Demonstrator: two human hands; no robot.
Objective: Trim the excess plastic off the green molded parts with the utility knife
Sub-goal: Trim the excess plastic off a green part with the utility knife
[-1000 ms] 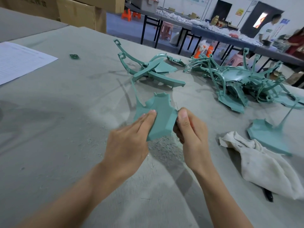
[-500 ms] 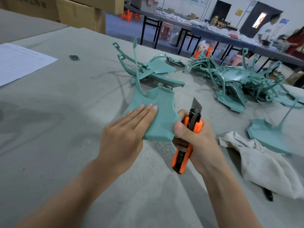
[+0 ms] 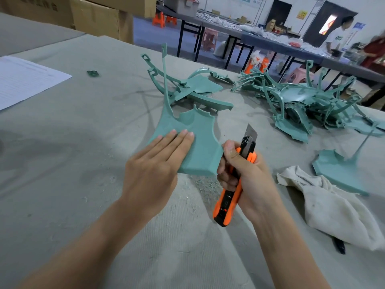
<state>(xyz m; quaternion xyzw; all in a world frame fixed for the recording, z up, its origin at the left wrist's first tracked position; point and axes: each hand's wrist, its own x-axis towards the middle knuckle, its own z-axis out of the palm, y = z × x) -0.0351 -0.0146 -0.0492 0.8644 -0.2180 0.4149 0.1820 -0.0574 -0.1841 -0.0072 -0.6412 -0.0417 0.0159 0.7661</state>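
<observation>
Left hand (image 3: 154, 174): fingers straight and together, laid flat on the upper face of a green part (image 3: 202, 149); thumb hidden. Green part: broad flat plate with a thin curved stem rising from its far left corner, held over the grey table (image 3: 62, 163) in front of the person, its right edge against the right thumb. Right hand (image 3: 243, 176): fingers curled round a utility knife (image 3: 227, 205), orange and black, blade (image 3: 251, 133) extended and pointing up and away, just right of the plate. Pale shavings (image 3: 203, 184): scattered on the table below the plate. White rag (image 3: 333, 207): crumpled, right of the knife hand, a dark object (image 3: 338, 246) showing at its near edge. Single green plate (image 3: 341, 172): lying just beyond the rag. Small pile of green parts (image 3: 193, 90): mid-table, behind the held part. Large heap of green parts (image 3: 312, 105): far right. Sheet of paper (image 3: 25, 80): far left. Small green scrap (image 3: 92, 73): near the paper. Cardboard boxes (image 3: 100, 19): beyond the table's far edge. Long dark tables (image 3: 270, 44): background, with a person in a white shirt (image 3: 337, 38) standing there.
</observation>
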